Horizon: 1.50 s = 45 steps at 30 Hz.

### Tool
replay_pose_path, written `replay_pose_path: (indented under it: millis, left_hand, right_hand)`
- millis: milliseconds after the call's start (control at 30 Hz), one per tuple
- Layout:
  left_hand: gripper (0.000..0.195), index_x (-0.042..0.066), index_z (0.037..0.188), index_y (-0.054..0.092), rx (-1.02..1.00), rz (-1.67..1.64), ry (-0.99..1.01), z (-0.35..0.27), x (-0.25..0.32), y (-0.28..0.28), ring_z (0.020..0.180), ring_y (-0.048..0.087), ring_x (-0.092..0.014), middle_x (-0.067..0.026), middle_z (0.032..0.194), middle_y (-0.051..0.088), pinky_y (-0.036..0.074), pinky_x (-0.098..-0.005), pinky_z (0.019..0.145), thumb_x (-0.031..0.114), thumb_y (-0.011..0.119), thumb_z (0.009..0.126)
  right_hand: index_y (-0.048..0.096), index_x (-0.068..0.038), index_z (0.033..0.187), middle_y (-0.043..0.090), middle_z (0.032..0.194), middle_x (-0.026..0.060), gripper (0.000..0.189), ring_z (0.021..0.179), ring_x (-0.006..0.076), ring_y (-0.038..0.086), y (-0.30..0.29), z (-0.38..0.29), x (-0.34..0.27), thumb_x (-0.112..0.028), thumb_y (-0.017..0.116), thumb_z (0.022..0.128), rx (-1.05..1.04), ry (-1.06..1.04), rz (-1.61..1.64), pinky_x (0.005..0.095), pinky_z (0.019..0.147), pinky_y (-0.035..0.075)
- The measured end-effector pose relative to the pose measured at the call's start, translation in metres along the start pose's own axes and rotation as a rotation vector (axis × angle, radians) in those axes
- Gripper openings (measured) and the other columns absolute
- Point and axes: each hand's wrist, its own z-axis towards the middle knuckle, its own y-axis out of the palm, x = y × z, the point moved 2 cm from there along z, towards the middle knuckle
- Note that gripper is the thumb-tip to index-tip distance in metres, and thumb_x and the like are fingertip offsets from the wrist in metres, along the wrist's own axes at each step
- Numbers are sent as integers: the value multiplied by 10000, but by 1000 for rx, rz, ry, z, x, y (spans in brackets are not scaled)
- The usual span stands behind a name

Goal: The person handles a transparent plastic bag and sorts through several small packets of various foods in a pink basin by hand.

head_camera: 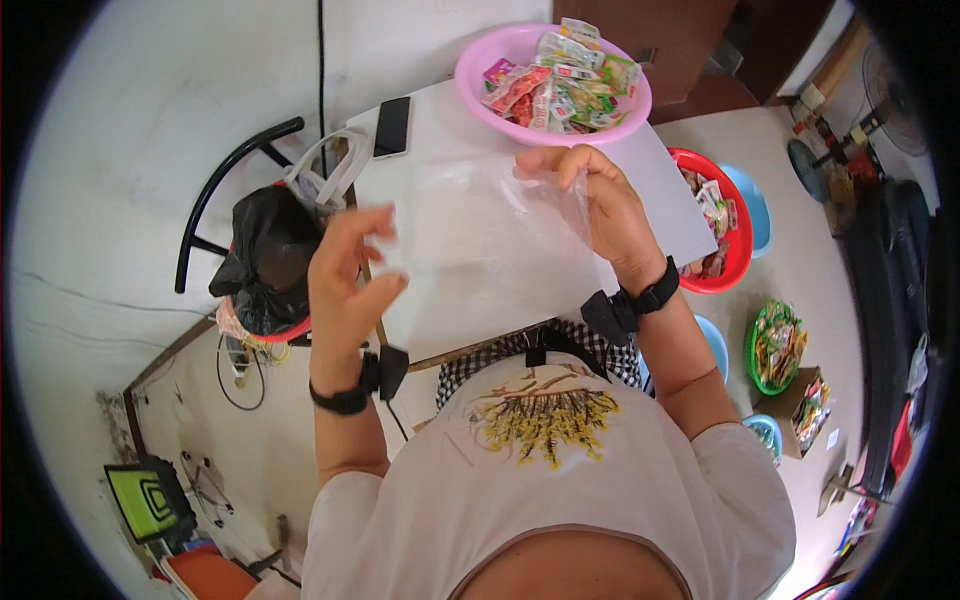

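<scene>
A clear plastic bag (495,217) hangs over the white table, its upper right edge pinched in the fingers of my right hand (600,199). The film is so see-through that its far outline is hard to make out. Off to the left, my left hand (349,277) is slightly blurred, thumb and fingers spread apart with nothing between them. A pink plastic basin (469,94) heaped with small snack packets (574,82) stands at the table's back, beyond my right hand. Both wrists wear black straps with small modules.
A smartphone (392,127) lies at the back left of the white table (660,210). Left of it, a black plastic bag (274,255) sits in a red container. To the right are a red basin (742,247) of packets, a green basket (752,352) and a cardboard box (780,412).
</scene>
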Motion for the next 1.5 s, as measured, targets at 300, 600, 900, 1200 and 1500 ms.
replay_pose_path:
  millis: [300, 600, 900, 1200, 1500]
  left_hand:
    - [1069, -11, 1390, 218, -86, -142, -188, 25, -39, 68, 1261, 356, -301, -210, 1355, 365, 251, -400, 1052, 202, 833, 541]
    - [187, 8, 949, 574, -37, -613, -302, 20, -45, 78, 637, 519, -76, -1, 751, 559, 448, -201, 603, 22, 640, 775]
    - [80, 3, 879, 590, 159, -158, -122, 18, -21, 63, 606, 441, -10, 33, 709, 545, 367, -159, 539, 20, 608, 803]
    - [132, 3, 893, 591, 118, 132, 13, 19, -11, 79, 596, 463, -48, 0, 668, 530, 392, -190, 541, 12, 636, 769]
    - [189, 8, 872, 581, 96, 263, -123, 13, -14, 73, 590, 426, -23, 51, 677, 508, 358, -169, 532, 4, 697, 724]
  right_hand:
    - [480, -51, 780, 545, 1150, 205, 124, 1180, 324, 460, 25, -7, 8, -20, 362, 801, -138, -52, 104, 425, 995, 365]
    - [492, -79, 797, 542, 1166, 185, 132, 1241, 372, 391, 6, -15, 8, -132, 390, 859, -111, -95, 325, 481, 994, 346]
    - [577, 6, 1030, 593, 1106, 113, 239, 1094, 199, 516, 0, -7, -36, -83, 476, 833, 168, -118, -765, 338, 981, 347]
    - [583, -4, 1004, 608, 899, 79, 281, 871, 157, 566, 40, 22, -13, -123, 683, 769, -179, -170, -1139, 274, 799, 440]
    - [572, -5, 891, 584, 811, -11, 110, 781, 78, 526, 17, 34, -10, -114, 567, 885, 64, -172, -778, 226, 728, 431]
